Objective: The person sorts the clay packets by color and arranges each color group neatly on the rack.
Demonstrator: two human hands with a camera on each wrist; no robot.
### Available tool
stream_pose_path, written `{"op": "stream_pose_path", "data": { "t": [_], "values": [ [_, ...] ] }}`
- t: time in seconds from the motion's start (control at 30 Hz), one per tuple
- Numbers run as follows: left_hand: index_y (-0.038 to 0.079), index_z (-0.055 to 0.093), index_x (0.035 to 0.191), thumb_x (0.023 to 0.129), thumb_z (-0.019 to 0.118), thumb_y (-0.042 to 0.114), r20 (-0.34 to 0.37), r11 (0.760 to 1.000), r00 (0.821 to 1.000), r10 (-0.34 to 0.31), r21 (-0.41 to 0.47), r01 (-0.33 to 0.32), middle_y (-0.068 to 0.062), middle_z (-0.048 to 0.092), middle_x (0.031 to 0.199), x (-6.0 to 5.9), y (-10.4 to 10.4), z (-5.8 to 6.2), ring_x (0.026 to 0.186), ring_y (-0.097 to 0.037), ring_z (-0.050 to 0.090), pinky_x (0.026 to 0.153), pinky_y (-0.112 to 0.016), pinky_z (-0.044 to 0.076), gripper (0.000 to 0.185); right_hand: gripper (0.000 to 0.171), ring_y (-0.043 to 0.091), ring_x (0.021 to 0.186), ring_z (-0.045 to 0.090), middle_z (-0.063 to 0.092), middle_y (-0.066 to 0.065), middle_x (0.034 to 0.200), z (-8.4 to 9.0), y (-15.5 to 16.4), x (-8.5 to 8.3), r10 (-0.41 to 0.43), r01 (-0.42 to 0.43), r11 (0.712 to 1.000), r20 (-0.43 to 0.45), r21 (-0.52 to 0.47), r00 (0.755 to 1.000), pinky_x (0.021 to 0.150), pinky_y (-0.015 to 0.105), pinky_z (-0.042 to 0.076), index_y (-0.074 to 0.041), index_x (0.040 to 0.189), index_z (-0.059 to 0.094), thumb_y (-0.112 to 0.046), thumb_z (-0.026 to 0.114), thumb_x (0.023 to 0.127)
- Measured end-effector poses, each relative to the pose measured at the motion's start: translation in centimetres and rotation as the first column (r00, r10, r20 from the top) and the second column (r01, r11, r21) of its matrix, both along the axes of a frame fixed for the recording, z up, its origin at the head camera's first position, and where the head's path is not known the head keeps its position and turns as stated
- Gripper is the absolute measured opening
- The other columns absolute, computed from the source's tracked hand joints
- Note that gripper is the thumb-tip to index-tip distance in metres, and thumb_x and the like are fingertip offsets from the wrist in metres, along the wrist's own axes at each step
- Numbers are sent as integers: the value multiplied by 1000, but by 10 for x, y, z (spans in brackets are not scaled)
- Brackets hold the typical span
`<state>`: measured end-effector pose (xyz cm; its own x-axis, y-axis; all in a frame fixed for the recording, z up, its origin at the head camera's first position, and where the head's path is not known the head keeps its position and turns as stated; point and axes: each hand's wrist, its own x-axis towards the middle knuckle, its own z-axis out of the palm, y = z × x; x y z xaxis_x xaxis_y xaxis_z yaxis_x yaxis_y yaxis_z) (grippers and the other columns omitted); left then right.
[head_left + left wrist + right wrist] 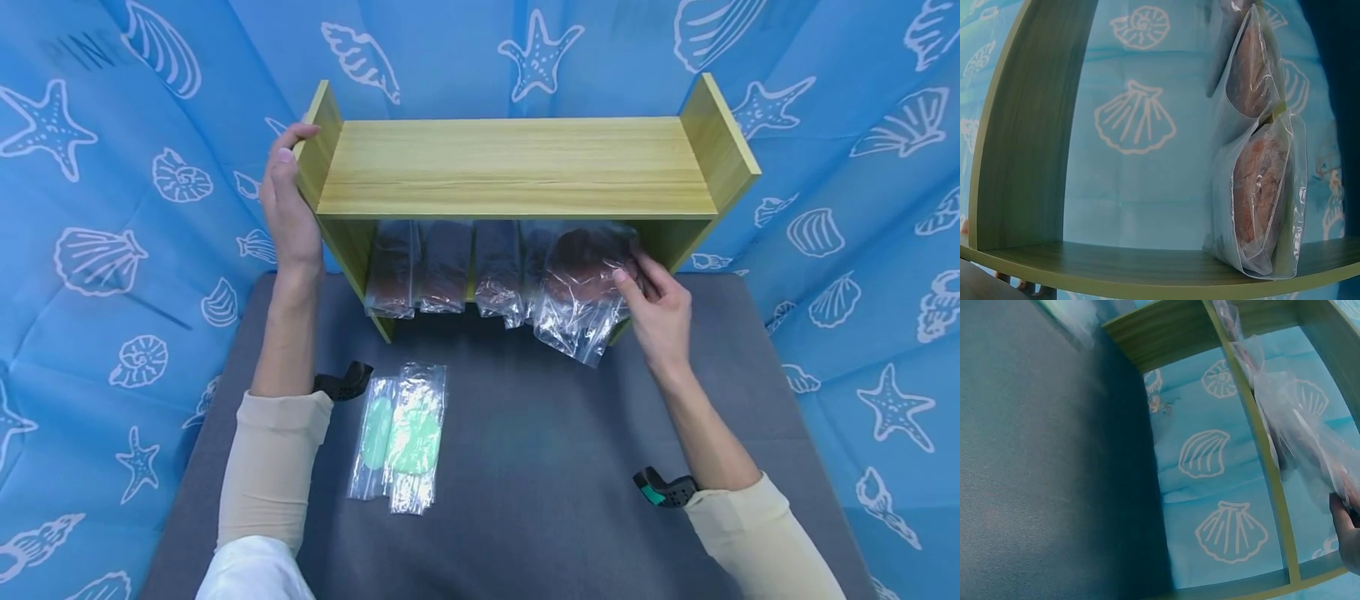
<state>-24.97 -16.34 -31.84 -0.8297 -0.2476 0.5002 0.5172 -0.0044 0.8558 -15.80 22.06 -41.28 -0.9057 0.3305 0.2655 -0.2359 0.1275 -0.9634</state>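
Pale yellow wood is steadied at its left end, where a shift of the shelf unit [517, 162] might be caused if the left grip [291, 212] were slackened during a push from the right. Farther right and near, the flat clear bags with green contents [416, 437] on the worktop [540, 492] could be knocked askew if the black wrist device [345, 382] were dropped onto them. In the middle, the standing clear bags [392, 271] could be toppled if too much leftward pressure were passed along the row; since the blue curtain [450, 50] can be seen through the far side, any bag pressed too deep might be lost over the far edge. At the right end, the filled clear bag [581, 292] is held in the shelf's opening, its neighbour partly covered by it; because its slack plastic is hung past the near edge, a forward slide might be brought about by an early release. As for pose, the left arm [283, 342] is stretched upward, and the left side panel [322, 154] is clasped by its grip. The right arm [708, 433] is slanted in from near right, and the filled bag's right side is pinched by the right grip [662, 310], the fingertips being partly hidden.
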Motion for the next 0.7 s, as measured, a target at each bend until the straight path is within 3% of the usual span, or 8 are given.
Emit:
{"op": "stream_pose_path", "data": {
  "t": [0.1,0.27,0.43,0.6,0.7],
  "values": [
    [13,64,123,100,29,22,0,1000,1000,3,9,-3,-6,53,128,-1,1,0,105,-22,50,89,-32,38,43,49,24,130,53,55,17,140,-2,-2,-4,-30,30,999,-3,41,1000,103,26,43,-1,136,58,4,69,88],
    [13,65,122,100,29,21,2,1000,1000,12,22,-12,-7,54,127,-1,2,-1,101,-22,52,87,-32,39,43,53,17,129,53,57,11,139,-8,-4,-12,-111,110,970,-9,215,994,105,26,41,-7,138,57,2,67,87],
    [13,65,122,100,28,21,-3,1000,1000,15,15,-15,-6,54,128,-1,4,-2,103,-22,51,88,-32,39,44,52,22,126,56,61,10,134,-15,-2,-18,-186,195,882,-64,428,981,107,33,41,-10,136,62,-2,70,85],
    [13,65,122,100,28,21,-3,1000,1000,0,24,0,-8,54,127,0,4,-1,102,-22,51,88,-32,39,44,49,35,122,58,62,16,132,-24,-2,-24,-189,234,811,-138,537,972,103,48,44,-5,133,63,0,70,85],
    [13,65,122,101,28,21,-2,999,1000,-4,35,4,-8,54,126,0,4,0,102,-23,51,88,-32,39,43,47,37,122,58,61,19,133,-30,-3,-26,-167,229,773,-158,592,973,101,51,45,-2,133,63,0,69,86]
  ]
}}
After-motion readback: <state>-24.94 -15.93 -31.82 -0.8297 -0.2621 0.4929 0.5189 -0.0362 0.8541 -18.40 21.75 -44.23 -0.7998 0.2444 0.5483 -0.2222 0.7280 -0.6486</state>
